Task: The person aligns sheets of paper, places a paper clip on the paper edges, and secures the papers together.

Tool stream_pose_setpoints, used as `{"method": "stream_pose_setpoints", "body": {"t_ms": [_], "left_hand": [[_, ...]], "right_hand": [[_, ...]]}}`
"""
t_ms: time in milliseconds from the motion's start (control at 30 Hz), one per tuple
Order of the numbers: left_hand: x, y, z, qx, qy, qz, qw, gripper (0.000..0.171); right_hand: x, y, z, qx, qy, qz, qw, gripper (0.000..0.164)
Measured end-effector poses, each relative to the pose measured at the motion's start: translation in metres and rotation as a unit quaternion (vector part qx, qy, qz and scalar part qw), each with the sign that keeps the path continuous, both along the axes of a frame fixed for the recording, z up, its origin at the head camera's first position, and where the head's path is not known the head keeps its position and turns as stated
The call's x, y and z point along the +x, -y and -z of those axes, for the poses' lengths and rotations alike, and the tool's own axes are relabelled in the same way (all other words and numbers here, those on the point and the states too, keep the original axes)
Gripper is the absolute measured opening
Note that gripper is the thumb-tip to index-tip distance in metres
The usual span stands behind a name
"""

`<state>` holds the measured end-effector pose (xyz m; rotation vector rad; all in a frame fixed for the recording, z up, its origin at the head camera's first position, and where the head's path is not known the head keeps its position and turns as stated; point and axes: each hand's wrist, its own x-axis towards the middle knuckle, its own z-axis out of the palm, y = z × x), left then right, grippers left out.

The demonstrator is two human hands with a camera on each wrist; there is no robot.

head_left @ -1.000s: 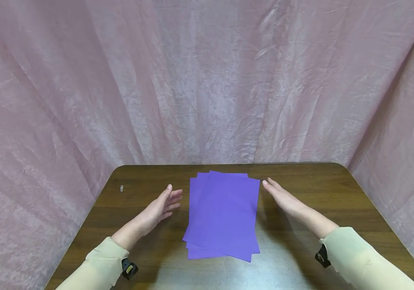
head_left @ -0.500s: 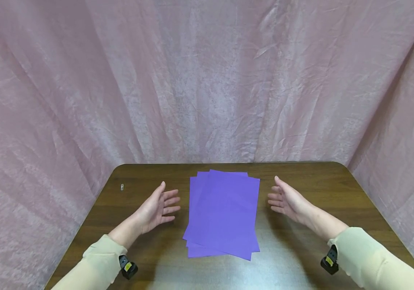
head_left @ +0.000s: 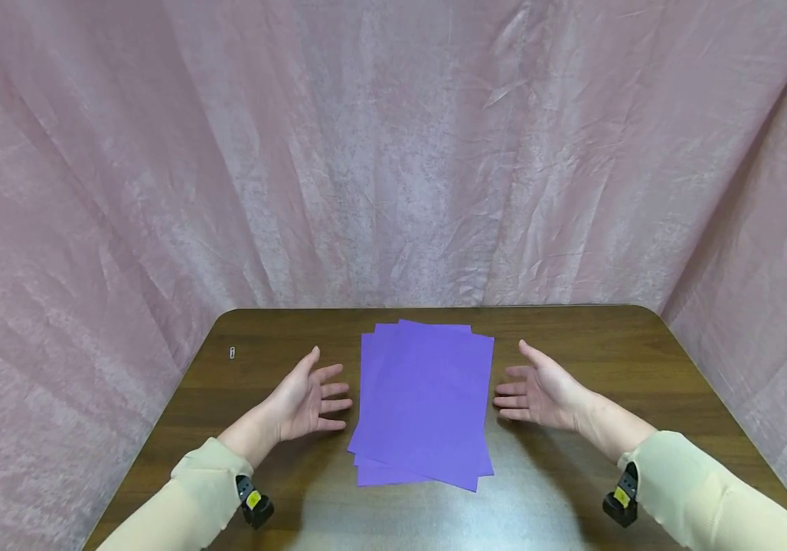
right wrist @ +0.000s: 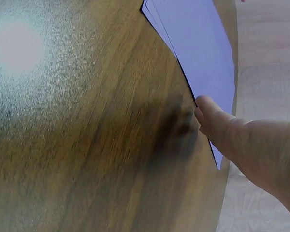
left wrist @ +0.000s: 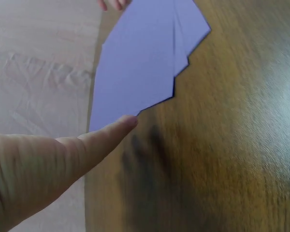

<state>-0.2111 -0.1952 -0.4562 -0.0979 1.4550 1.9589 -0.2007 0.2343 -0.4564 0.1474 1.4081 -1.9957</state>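
Several purple sheets of paper [head_left: 428,402] lie fanned on one another, their corners sticking out unevenly. Left of them, my left hand [head_left: 304,402] hovers with its fingers spread and palm facing the sheets, holding nothing. On the other side my right hand [head_left: 545,392] is likewise empty, fingers extended toward the stack. The left wrist view shows the purple sheets [left wrist: 135,58] beyond the thumb [left wrist: 106,140]. In the right wrist view, the right hand [right wrist: 251,145] overlaps the edge of the sheets [right wrist: 208,53]; the head view shows a gap between them.
A small paper clip [head_left: 232,353] lies near the back left of the brown wooden table [head_left: 593,344]. Pink curtains [head_left: 421,153] hang behind the table and along its sides. Glare brightens the table's front middle.
My right hand first drew back from the sheets and turned its palm toward them, then moved slightly closer. My left hand spread its fingers. The sheets and the paper clip stayed put.
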Motion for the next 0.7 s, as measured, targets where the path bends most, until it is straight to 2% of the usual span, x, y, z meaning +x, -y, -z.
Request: {"method": "stream_pose_setpoints", "body": {"t_ms": [200,467,700], "left_hand": [[-0.006,-0.001,0.000,0.012,0.028,-0.011,0.9995,0.089],[-0.012,0.002,0.006,0.020,0.051,-0.018,0.9983,0.090],[-0.014,-0.001,0.010,0.008,0.049,-0.014,0.9987,0.089]], "right_hand": [[-0.001,0.000,0.002,-0.010,0.012,-0.001,1.000,0.096],[-0.006,-0.002,0.005,-0.029,0.029,0.003,0.999,0.094],[-0.008,0.000,0.007,-0.026,0.026,-0.006,0.999,0.093]]}}
